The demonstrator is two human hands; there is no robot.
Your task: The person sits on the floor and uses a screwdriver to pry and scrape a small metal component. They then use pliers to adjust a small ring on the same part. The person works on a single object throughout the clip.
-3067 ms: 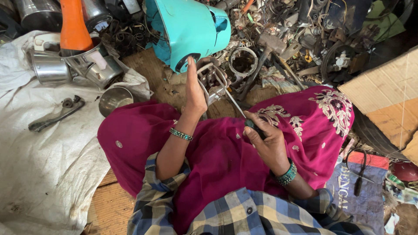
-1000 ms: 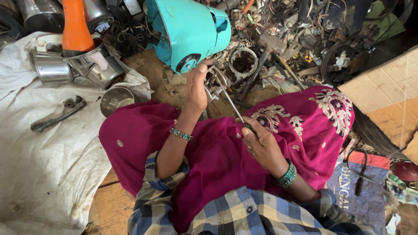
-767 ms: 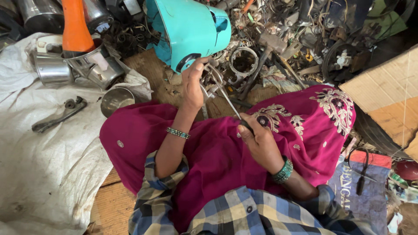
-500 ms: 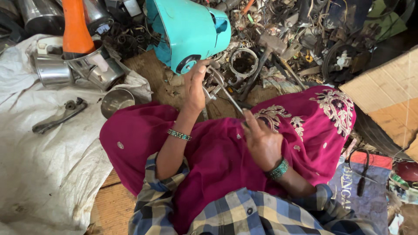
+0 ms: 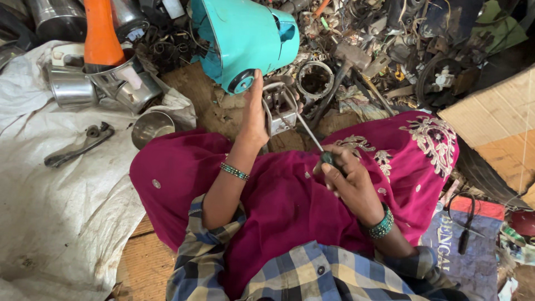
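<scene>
Bracing a small metal frame part [image 5: 278,108] upright over the lap with the left hand [image 5: 253,114], fingers wrapped shut round its side so it cannot twist; right hand [image 5: 348,181] fisted tight on a dark-handled screwdriver [image 5: 312,139], shaft angled up into the part for leverage. Sitting just below the turquoise housing [image 5: 245,39], amid scrap metal [image 5: 390,50], magenta cloth [image 5: 278,200] underneath to catch bits

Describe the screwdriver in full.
The screwdriver has a thin, bare metal shaft and a dark handle. The right hand is wrapped round the handle, hiding most of it. The shaft slants up and left, with its tip in the small metal part that the left hand steadies above the magenta cloth.
</scene>
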